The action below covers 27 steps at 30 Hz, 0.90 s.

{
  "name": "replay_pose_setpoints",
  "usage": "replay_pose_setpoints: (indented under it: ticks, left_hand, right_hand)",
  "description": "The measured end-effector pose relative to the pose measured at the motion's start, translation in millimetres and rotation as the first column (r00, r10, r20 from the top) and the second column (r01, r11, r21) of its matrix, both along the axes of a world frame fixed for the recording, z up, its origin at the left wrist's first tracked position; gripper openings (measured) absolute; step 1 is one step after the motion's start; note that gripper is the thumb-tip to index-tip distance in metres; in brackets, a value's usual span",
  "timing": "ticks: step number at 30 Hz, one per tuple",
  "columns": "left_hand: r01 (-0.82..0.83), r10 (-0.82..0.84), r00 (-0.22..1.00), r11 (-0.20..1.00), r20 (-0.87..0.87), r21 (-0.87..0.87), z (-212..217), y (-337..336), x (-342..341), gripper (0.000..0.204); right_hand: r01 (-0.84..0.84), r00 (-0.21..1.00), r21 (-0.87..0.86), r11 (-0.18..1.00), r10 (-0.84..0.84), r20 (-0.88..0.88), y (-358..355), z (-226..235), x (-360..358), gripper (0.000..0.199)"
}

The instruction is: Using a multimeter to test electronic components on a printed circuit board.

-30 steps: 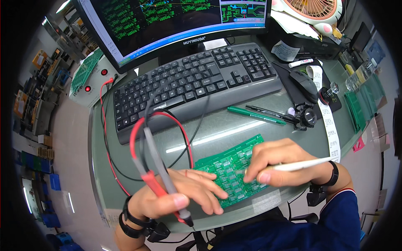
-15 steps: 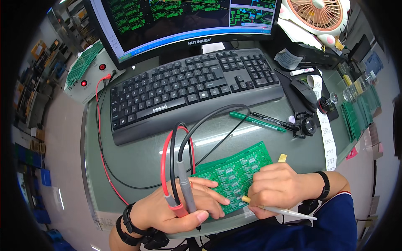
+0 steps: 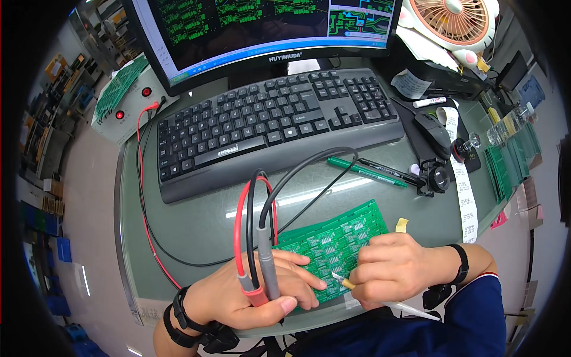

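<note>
A green circuit board panel with rows of repeated white-marked sections lies at the desk's near edge, seemingly on another board. My left hand rests on its left part, fingers stretched over the surface. Between that hand's thumb and fingers stand a grey test probe and a red test probe, their cables looping upward. My right hand is closed around a craft knife with yellow wrapping behind the blade and a pale handle. The knife's blade points left, over or against the board; contact is hard to tell.
A black keyboard lies beyond the board, below a monitor. Green pen, magnifier loupe, mouse and a paper strip lie to the right. Probe leads run to a grey box at left.
The craft knife has turned in my right hand: its blade shows more and sits slightly farther up and left, while the handle's end has dropped. My left hand has barely moved.
</note>
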<state>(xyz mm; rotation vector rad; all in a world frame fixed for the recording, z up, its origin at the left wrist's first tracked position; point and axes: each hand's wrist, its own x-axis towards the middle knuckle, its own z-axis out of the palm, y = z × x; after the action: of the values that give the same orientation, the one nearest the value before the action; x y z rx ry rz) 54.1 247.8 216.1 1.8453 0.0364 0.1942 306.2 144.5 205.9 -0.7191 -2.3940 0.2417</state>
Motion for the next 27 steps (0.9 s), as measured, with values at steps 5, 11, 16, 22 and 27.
replay_pose_setpoints:
  ticks: [5, 11, 16, 22, 27]
  left_hand:
    - [-0.049, 0.050, 0.997, 0.999, 0.051, -0.021, -3, -4, 0, 0.021]
    - [0.017, -0.016, 0.999, 1.000, -0.051, 0.015, 2, 0, -1, 0.033]
    - [-0.025, 0.026, 0.998, 1.000, 0.061, -0.014, -2, 1, 3, 0.020]
    - [-0.038, 0.042, 0.998, 0.994, 0.044, -0.100, -3, -2, -1, 0.023]
    - [-0.115, 0.246, 0.960, 0.779, 0.133, -0.616, -6, -10, -8, 0.042]
  right_hand:
    - [-0.011, 1.000, 0.024, 1.000, 0.011, 0.017, -2, 0, -2, 0.018]
    - [-0.001, 1.000, 0.013, 1.000, 0.001, -0.010, 0, 0, -2, 0.019]
    - [0.042, 0.999, -0.003, 0.999, -0.042, -0.009, 2, 6, 5, 0.017]
    - [0.506, 0.862, -0.155, 0.849, -0.505, 0.047, 21, 33, 41, 0.016]
    - [0.620, 0.682, 0.039, 0.784, -0.563, 0.466, 40, 21, 53, 0.014]
